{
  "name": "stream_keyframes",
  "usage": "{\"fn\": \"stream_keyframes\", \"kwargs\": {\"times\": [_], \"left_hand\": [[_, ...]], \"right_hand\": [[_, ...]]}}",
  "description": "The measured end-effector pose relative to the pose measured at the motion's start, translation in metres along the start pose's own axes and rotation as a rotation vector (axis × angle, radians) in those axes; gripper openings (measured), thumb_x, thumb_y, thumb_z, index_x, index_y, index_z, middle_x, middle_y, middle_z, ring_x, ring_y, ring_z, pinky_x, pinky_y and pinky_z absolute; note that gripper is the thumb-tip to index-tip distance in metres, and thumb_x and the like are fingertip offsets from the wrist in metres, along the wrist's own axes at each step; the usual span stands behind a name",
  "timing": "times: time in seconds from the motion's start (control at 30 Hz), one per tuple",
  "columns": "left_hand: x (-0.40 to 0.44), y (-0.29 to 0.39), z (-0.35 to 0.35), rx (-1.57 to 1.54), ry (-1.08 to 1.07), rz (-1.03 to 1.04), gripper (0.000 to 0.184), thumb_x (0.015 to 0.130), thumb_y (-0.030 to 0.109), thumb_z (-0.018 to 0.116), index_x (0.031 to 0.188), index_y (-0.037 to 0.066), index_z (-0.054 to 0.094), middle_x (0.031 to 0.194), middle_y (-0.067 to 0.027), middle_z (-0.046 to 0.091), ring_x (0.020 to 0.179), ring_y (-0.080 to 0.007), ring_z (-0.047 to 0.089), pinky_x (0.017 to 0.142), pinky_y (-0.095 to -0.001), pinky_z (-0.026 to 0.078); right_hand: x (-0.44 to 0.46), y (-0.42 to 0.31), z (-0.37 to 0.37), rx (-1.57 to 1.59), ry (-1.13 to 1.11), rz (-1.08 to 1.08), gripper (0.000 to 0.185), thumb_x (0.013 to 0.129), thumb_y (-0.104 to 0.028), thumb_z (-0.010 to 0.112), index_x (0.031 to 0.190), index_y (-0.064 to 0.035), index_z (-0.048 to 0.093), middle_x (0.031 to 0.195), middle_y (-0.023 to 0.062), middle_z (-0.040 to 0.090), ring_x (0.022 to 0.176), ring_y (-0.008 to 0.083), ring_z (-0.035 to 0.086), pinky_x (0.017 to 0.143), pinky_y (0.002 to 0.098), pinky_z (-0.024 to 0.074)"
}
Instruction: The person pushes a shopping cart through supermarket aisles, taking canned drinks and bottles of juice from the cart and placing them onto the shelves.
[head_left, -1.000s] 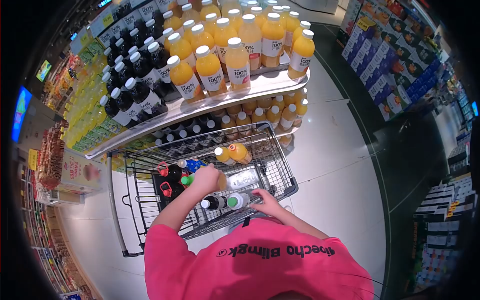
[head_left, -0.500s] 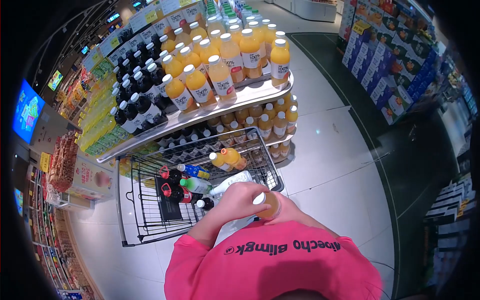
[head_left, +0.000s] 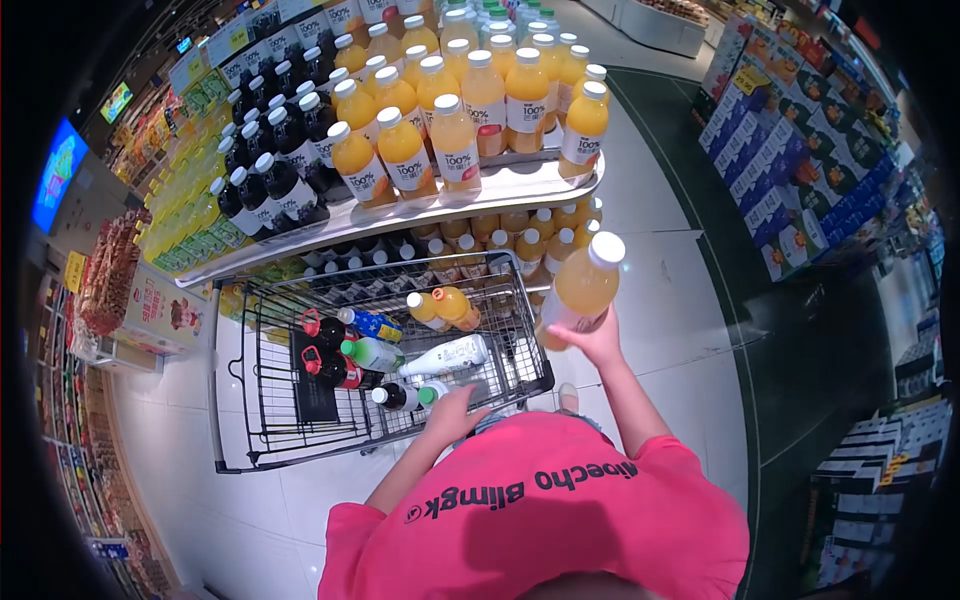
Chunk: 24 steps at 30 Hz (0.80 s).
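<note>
My right hand [head_left: 597, 340] is closed around the lower part of a juice bottle [head_left: 588, 280], pale orange with a white cap. The bottle is tilted and raised to the right of the shopping cart [head_left: 545, 375]. My left hand [head_left: 455, 412] is at the cart's near side, fingers apart, with nothing visible in it. Close to that hand lie a green-capped bottle [head_left: 430, 393] and a dark bottle with a white cap [head_left: 398, 398]. Farther in are a white bottle [head_left: 445, 356], a green-and-white bottle [head_left: 373, 354], red-capped dark bottles [head_left: 325, 327] and two orange juice bottles [head_left: 452, 307].
Beyond the cart, a display shelf [head_left: 400, 215] carries rows of orange juice bottles [head_left: 405, 150], dark bottles [head_left: 285, 190] and yellow-green bottles [head_left: 195, 225]. Stacked cartons [head_left: 790, 150] stand at the right. A box display [head_left: 165, 315] is at the left.
My right hand has lifted the juice bottle up and to the right, away from my body. My left hand has come off the bottle and moved down-left to the cart's side.
</note>
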<state>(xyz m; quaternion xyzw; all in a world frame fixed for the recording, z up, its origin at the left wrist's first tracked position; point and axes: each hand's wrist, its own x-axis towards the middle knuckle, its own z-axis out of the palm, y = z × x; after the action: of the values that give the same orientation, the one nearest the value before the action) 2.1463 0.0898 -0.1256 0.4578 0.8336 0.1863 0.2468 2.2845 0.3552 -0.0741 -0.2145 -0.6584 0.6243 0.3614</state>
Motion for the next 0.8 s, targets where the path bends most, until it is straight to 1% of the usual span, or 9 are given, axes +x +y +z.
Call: {"fn": "stream_keyframes", "kwargs": {"times": [0.03, 0.13, 0.23, 0.3, 0.37, 0.4, 0.53, 0.63, 0.8], "left_hand": [[-0.006, -0.011, 0.011, 0.128, -0.045, -0.095, 0.049, 0.083, 0.040, 0.059, 0.118, 0.006, 0.057, 0.108, -0.0158, 0.062, 0.097, -0.0305, 0.061, 0.087, -0.0421, 0.045], [-0.019, -0.024, 0.044, 0.071, -0.079, -0.340, 0.047, 0.085, 0.047, 0.053, 0.110, 0.008, 0.062, 0.110, -0.0139, 0.061, 0.101, -0.0293, 0.058, 0.097, -0.0468, 0.037], [-0.018, -0.011, 0.074, 0.180, 0.137, -0.459, 0.049, 0.085, 0.051, 0.049, 0.108, 0.010, 0.065, 0.112, -0.0123, 0.060, 0.108, -0.0277, 0.054, 0.104, -0.0532, 0.025], [-0.011, -0.004, 0.089, 0.188, 0.192, -0.559, 0.047, 0.085, 0.052, 0.050, 0.104, 0.012, 0.067, 0.117, -0.0096, 0.058, 0.118, -0.0283, 0.045, 0.106, -0.0602, 0.012], [0.000, 0.006, 0.101, 0.307, 0.253, -0.589, 0.043, 0.084, 0.050, 0.053, 0.100, 0.013, 0.068, 0.117, -0.0069, 0.059, 0.120, -0.0290, 0.043, 0.105, -0.0638, 0.008], [0.005, 0.003, 0.103, 0.246, 0.209, -0.632, 0.045, 0.082, 0.054, 0.053, 0.099, 0.016, 0.070, 0.125, -0.0071, 0.054, 0.125, -0.0304, 0.037, 0.104, -0.0658, -0.001], [0.005, -0.006, 0.105, 0.084, 0.209, -0.689, 0.045, 0.075, 0.061, 0.056, 0.090, 0.021, 0.073, 0.131, -0.0071, 0.051, 0.129, -0.0316, 0.032, 0.105, -0.0613, -0.008], [0.008, -0.001, 0.097, 0.006, 0.144, -0.772, 0.051, 0.072, 0.064, 0.056, 0.088, 0.020, 0.074, 0.132, -0.0069, 0.050, 0.130, -0.0314, 0.031, 0.106, -0.0594, -0.010], [0.010, 0.002, 0.093, -0.020, 0.133, -0.817, 0.050, 0.069, 0.064, 0.060, 0.084, 0.019, 0.075, 0.127, -0.0045, 0.055, 0.126, -0.0286, 0.034, 0.106, -0.0578, -0.010]], "right_hand": [[0.025, -0.007, -0.001, -0.030, 0.025, -0.049, 0.091, 0.054, -0.027, 0.089, 0.126, -0.0037, 0.039, 0.121, 0.0121, 0.052, 0.113, 0.0238, 0.052, 0.097, 0.0377, 0.0420], [0.110, -0.025, 0.003, -0.089, 0.040, -0.244, 0.089, 0.055, -0.029, 0.089, 0.124, -0.0031, 0.040, 0.119, 0.0120, 0.053, 0.110, 0.0235, 0.053, 0.095, 0.0367, 0.0435], [0.194, -0.029, 0.019, -0.089, 0.087, -0.420, 0.084, 0.056, -0.031, 0.088, 0.120, -0.0024, 0.041, 0.116, 0.0136, 0.054, 0.107, 0.0244, 0.055, 0.091, 0.0364, 0.0453], [0.235, -0.035, 0.028, -0.209, 0.113, -0.521, 0.086, 0.055, -0.035, 0.088, 0.120, -0.0028, 0.040, 0.115, 0.0152, 0.055, 0.105, 0.0269, 0.056, 0.089, 0.0385, 0.0460], [0.267, -0.022, 0.039, -0.213, 0.099, -0.454, 0.091, 0.054, -0.039, 0.087, 0.121, -0.0035, 0.038, 0.115, 0.0164, 0.055, 0.105, 0.0289, 0.056, 0.088, 0.0401, 0.0460], [0.281, -0.015, 0.046, -0.214, 0.089, -0.427, 0.093, 0.053, -0.041, 0.087, 0.122, -0.0039, 0.037, 0.114, 0.0170, 0.055, 0.105, 0.0300, 0.056, 0.088, 0.0408, 0.0460], [0.319, 0.026, 0.072, -0.214, 0.157, -0.455, 0.097, 0.051, -0.045, 0.087, 0.123, -0.0048, 0.036, 0.112, 0.0191, 0.056, 0.105, 0.0329, 0.056, 0.088, 0.0426, 0.0453], [0.320, 0.036, 0.083, -0.114, 0.089, -0.328, 0.099, 0.051, -0.046, 0.087, 0.123, -0.0013, 0.035, 0.114, 0.0212, 0.054, 0.107, 0.0338, 0.055, 0.090, 0.0431, 0.0439], [0.314, 0.048, 0.098, -0.203, 0.091, -0.369, 0.096, 0.052, -0.042, 0.087, 0.123, -0.0006, 0.037, 0.116, 0.0205, 0.051, 0.109, 0.0344, 0.052, 0.092, 0.0424, 0.0421]]}}
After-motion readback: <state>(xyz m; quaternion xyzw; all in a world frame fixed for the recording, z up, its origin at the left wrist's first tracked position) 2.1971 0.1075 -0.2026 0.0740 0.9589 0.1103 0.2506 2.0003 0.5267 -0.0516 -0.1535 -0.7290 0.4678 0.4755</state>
